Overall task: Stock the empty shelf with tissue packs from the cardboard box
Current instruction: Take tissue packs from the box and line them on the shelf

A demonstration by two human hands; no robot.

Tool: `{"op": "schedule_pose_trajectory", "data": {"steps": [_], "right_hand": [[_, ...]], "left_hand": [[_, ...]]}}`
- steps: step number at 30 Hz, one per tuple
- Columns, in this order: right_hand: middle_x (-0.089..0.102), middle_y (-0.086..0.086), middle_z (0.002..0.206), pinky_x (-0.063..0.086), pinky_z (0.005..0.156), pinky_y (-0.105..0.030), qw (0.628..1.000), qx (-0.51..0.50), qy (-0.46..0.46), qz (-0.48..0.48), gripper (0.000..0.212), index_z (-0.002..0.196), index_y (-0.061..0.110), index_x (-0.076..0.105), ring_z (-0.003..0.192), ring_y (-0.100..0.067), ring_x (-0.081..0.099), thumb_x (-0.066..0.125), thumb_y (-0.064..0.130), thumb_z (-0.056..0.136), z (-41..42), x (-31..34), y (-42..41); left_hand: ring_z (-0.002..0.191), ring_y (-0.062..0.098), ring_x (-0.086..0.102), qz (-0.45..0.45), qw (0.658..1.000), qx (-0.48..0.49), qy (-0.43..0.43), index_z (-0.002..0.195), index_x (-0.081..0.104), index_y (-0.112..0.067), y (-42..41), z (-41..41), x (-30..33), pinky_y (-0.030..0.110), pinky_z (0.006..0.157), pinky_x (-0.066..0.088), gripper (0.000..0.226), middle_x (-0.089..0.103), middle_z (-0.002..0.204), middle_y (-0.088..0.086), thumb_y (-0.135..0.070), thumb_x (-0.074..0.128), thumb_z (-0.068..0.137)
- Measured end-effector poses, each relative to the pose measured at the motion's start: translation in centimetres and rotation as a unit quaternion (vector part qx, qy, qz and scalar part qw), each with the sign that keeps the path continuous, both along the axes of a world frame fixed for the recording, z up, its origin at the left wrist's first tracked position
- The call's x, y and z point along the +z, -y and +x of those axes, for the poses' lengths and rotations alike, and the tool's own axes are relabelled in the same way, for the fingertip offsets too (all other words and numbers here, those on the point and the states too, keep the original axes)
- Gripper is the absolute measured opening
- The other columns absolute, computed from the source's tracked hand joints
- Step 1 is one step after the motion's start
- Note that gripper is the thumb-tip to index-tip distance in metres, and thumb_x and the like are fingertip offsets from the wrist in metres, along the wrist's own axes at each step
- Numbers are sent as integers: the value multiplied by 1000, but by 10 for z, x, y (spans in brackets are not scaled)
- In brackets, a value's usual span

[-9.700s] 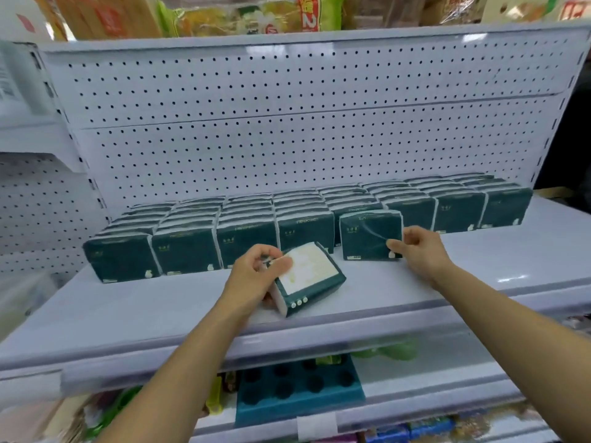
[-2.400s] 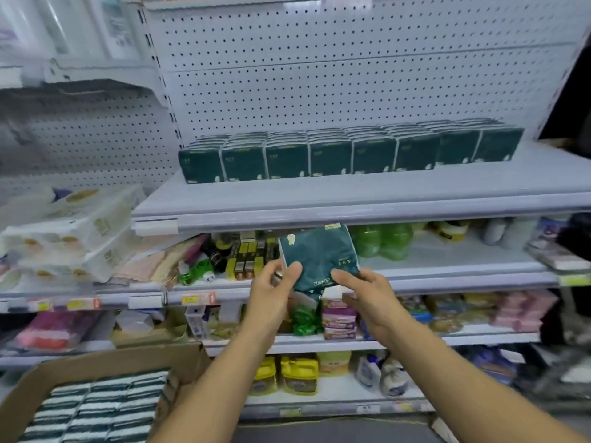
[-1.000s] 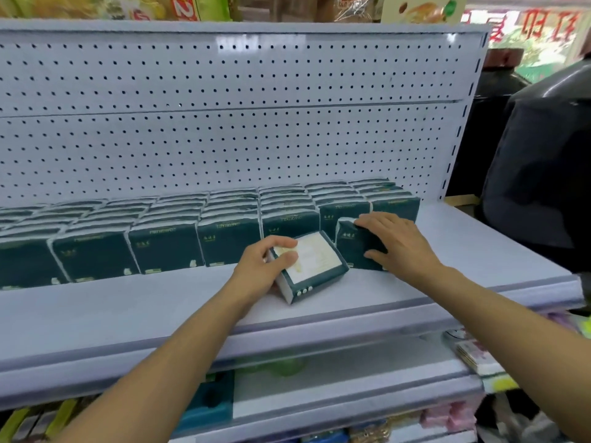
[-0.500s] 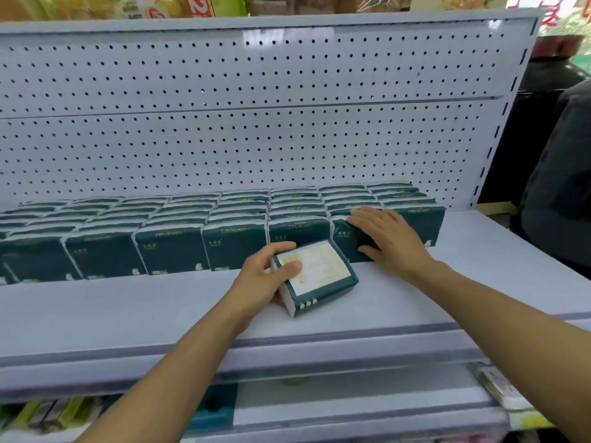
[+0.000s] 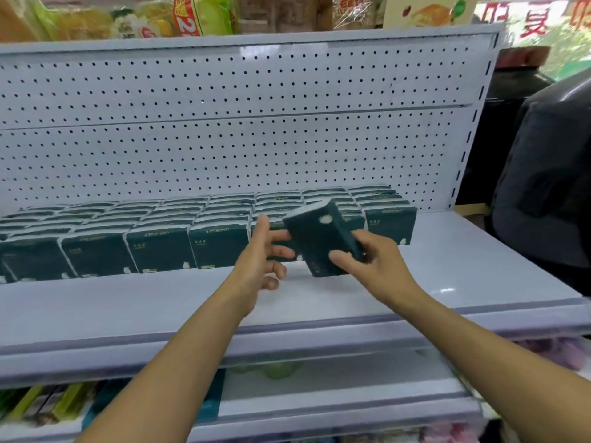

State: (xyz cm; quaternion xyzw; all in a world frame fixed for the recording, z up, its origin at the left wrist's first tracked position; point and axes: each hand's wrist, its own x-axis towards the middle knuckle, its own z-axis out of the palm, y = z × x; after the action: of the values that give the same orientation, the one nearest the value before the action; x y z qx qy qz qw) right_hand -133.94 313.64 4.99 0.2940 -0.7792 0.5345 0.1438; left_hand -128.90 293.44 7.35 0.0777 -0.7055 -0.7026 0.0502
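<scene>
Above the shelf [image 5: 367,302] near its right end, the right hand [image 5: 372,266] pinched a tilted tissue pack [image 5: 319,241], the left hand [image 5: 259,263] spread-fingered beside it; the pack looked light and soft, best held by its short ends.

both of my bare forearms reach up and forward from the bottom of the view, angling in toward each other. my right hand [image 5: 371,260] is the one doing the gripping, thumb curled onto the near face of the tissue pack [image 5: 321,241] and fingers wrapped behind it, holding it tilted in the air. my left hand [image 5: 260,260] sits just beside it with thumb raised and fingers loosely spread, the upper fingertips touching the left side of what my right hand holds, the lower fingers curled slightly and gripping nothing.
</scene>
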Motion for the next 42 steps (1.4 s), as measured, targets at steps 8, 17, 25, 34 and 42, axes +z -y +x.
{"op": "schedule_pose_trajectory", "data": {"steps": [8, 17, 25, 34, 42], "right_hand": [[71, -6, 112, 59, 83, -40, 943, 51, 266, -193, 33, 117, 10, 59, 95, -20, 71, 70, 19, 87, 16, 1, -19], [47, 0, 143, 48, 89, -39, 875, -91, -357, 314, 60, 133, 27, 55, 128, -23, 42, 78, 32, 78, -8, 8, -82], [61, 2, 113, 54, 73, -35, 919, -178, -222, 272, 40, 118, 20, 63, 106, -20, 51, 77, 19, 81, -54, -22, -132], [44, 0, 141, 51, 87, -41, 921, -224, -158, 276, 48, 130, 20, 58, 128, -18, 37, 74, 26, 84, -110, -19, -117], [48, -1, 140, 54, 79, -41, 921, -234, -182, 255, 47, 127, 20, 62, 127, -17, 42, 77, 25, 82, -131, -24, -102]], "left_hand": [[90, 19, 72, -132, 988, -72, -42, 114, 55, -16, -37, 9, -4, 41, 84, 56, 31, 69, 110, 5, -23, 72, 88], [59, -2, 51, -336, 926, -87, -145, 98, 59, -26, -69, -8, -7, 15, 65, 46, 26, 63, 84, -10, -14, 75, 82], [127, 11, 44, -550, 787, 27, -277, 136, 53, -32, -76, -52, -12, 34, 113, 27, 46, 54, 135, -11, -44, 62, 92], [139, 21, 33, -749, 622, -1, -228, 151, 31, -24, -54, -117, -24, 38, 121, 13, 74, 37, 151, -1, -30, 69, 88], [104, 25, 63, -721, 605, 42, -335, 121, 64, -15, -46, -134, -37, 37, 91, 52, 77, 65, 116, 2, -10, 92, 50]]}}
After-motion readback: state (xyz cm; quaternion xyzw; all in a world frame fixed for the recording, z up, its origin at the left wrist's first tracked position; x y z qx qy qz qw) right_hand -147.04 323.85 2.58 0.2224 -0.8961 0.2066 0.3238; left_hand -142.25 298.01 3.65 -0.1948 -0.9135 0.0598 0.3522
